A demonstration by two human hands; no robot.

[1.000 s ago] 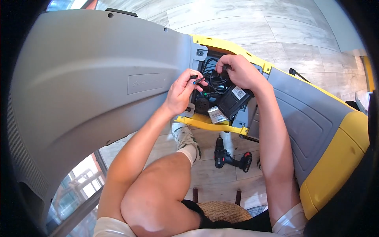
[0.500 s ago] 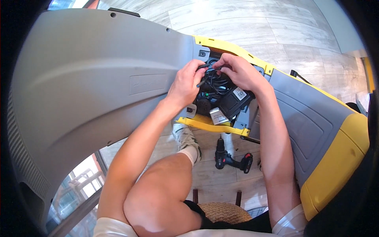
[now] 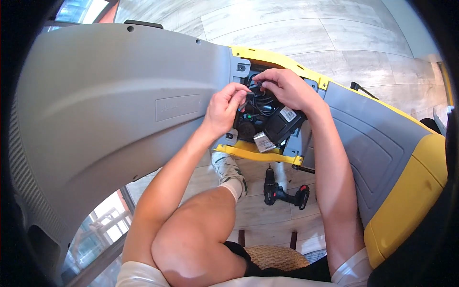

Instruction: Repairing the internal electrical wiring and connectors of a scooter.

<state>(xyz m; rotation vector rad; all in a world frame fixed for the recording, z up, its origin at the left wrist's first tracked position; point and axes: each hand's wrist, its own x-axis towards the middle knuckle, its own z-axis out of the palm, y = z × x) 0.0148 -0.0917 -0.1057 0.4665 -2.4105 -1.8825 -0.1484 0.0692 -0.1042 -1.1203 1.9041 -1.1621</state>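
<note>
A slim black cable end (image 3: 249, 97) is pinched between the thumb and index finger of the left hand (image 3: 224, 107), at 9 o'clock from the bundle of black cables (image 3: 264, 102). The bundle is looped inside the open bay, framed at 12 and 6 o'clock by yellow plastic trim (image 3: 251, 152). At 2 o'clock from it, the fingers of the right hand (image 3: 289, 88) are bent in over dark cable; whether they are closed on it cannot be told, as the contact is partly covered. The cables are judged light and flexible, springy in their loops and prone to snagging; the end piece seems stiffer, its smooth sheath perhaps a little slippery. A hold is best taken on that stiff end, since a pull on thin wire could strain the joint. At 5 o'clock from the loops, a black box (image 3: 282, 125) with a white label is tilted, and between 7 and 8 o'clock from that, a silver labelled box (image 3: 264, 142); both look rigid and heavier, best gripped by their sides. A cordless drill (image 3: 281, 194) is lying on the floor (image 3: 258, 217), near 6 o'clock from the bay.
</note>
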